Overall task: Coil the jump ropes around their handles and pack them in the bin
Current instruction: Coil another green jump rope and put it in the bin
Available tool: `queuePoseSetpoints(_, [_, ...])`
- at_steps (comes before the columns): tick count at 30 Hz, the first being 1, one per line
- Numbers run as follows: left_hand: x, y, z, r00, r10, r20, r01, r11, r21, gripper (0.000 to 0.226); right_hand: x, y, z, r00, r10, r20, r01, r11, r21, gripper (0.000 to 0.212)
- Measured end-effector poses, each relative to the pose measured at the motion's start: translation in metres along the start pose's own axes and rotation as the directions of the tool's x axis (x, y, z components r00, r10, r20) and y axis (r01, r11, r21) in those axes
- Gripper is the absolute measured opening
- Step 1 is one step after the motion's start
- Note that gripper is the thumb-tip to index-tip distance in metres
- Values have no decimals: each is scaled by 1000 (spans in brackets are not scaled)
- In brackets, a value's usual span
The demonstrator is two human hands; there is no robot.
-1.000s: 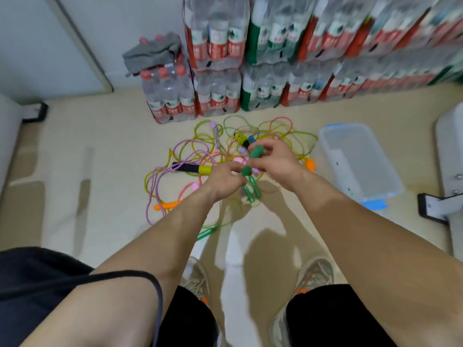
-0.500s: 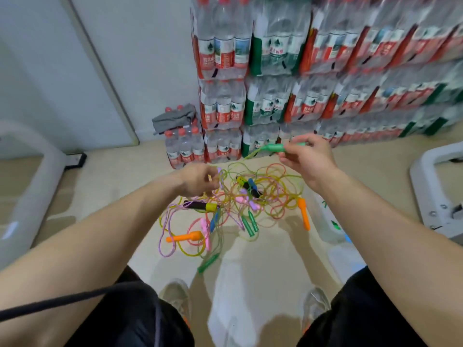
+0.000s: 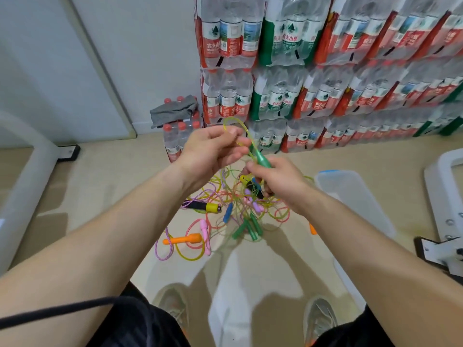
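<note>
Rope (image 3: 248, 134), thin and yellow-green, loops up from my left hand (image 3: 210, 151), which pinches it. My right hand (image 3: 280, 181) grips its green handle (image 3: 261, 160). Both hands hang over the tangled pile (image 3: 225, 211) on the floor, hiding part of it. The clear bin (image 3: 355, 196) sits just right of the pile. Bottle packs (image 3: 300, 71) behind read 农夫山泉.

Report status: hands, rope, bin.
Right hand grips green handle. Left hand pinches its yellow-green cord, looped above. Other ropes tangled on floor below; bin beside them, right.
</note>
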State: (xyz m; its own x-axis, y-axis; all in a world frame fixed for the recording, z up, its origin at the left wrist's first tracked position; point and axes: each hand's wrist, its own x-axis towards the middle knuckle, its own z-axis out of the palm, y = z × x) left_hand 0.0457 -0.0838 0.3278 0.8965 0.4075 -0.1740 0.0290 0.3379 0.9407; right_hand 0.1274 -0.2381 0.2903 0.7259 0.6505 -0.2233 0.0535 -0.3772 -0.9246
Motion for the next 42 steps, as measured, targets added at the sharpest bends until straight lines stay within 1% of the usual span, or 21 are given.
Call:
queuePoseSetpoints(2, [5,-4,-5,998,48,-32,-42,988,148,21,3,-6,-8,999,0,-36,2,999,44,27])
queuePoseSetpoints(3, [6,-6,-7,1000,25,-5,-23,970,243,30,3,-9,-12,1000,16,-13,-14,990,140,29])
queuePoseSetpoints(5, [9,-13,-11,987,-97,126,34,904,426,60,0,-17,-18,998,38,51,-54,930,363,29])
queuePoseSetpoints(7, [11,-25,-12,936,-217,275,2,788,616,78,-2,-20,-24,996,40,80,-76,847,526,29])
queuePoseSetpoints(9, [8,-37,-8,898,-259,355,-101,665,740,69,-4,-21,-31,994,41,102,-97,762,640,31])
queuePoseSetpoints(12, [9,-51,-5,893,-231,386,-195,575,794,24,-8,-21,-42,991,68,111,-128,672,729,32])
queuePoseSetpoints(13, [10,-52,-6,898,-210,388,-215,559,801,17,-8,-21,-45,992,69,104,-123,658,743,32])
queuePoseSetpoints(16, [10,-48,-6,948,-86,307,-228,490,842,17,-9,-19,-52,995,86,48,-92,633,769,30])
queuePoseSetpoints(17, [9,-44,-3,963,-50,265,-199,532,823,18,-8,-17,-53,995,96,10,-69,639,766,30])
queuePoseSetpoints(19, [7,-35,3,983,-41,181,-92,737,669,17,-5,-10,-54,991,117,-59,-36,674,738,37])
queuePoseSetpoints(20, [5,-30,7,987,-54,151,-40,828,560,15,-4,-5,-53,987,136,-82,-39,710,703,43])
queuePoseSetpoints(22, [3,-22,13,990,-66,121,15,925,380,14,-4,4,-47,977,180,-114,-87,824,560,52])
queuePoseSetpoints(24, [0,-17,17,990,-93,107,70,978,198,14,-6,14,-36,979,196,-61,-155,900,407,54])
queuePoseSetpoints(27, [1,-12,20,992,-120,33,122,990,-73,17,-13,22,-21,968,188,164,-228,935,271,52])
queuePoseSetpoints(29, [5,-9,16,994,-104,-45,94,978,-185,18,-15,23,-18,970,135,201,-172,968,181,43])
queuePoseSetpoints(31, [10,-10,10,987,-72,-144,40,977,-211,19,-15,22,-17,987,63,147,-81,989,121,27])
queuePoseSetpoints(34, [16,-16,1,965,-24,-263,13,999,-43,24,-14,15,-20,998,10,59,-15,996,83,22])
queuePoseSetpoints(36, [18,-22,-2,970,-26,-240,60,989,138,31,-13,9,-24,999,-4,40,-3,985,172,25])
queuePoseSetpoints(39, [13,-30,2,980,-174,-92,197,891,409,30,-12,-3,-31,999,-5,39,-14,883,469,19])
queuePoseSetpoints(40, [11,-33,3,973,-229,-11,202,835,512,32,-11,-6,-33,999,-2,49,-25,838,544,18])
queuePoseSetpoints(42, [6,-43,7,926,-320,202,105,730,676,40,-12,-13,-36,998,7,68,-49,761,647,17])
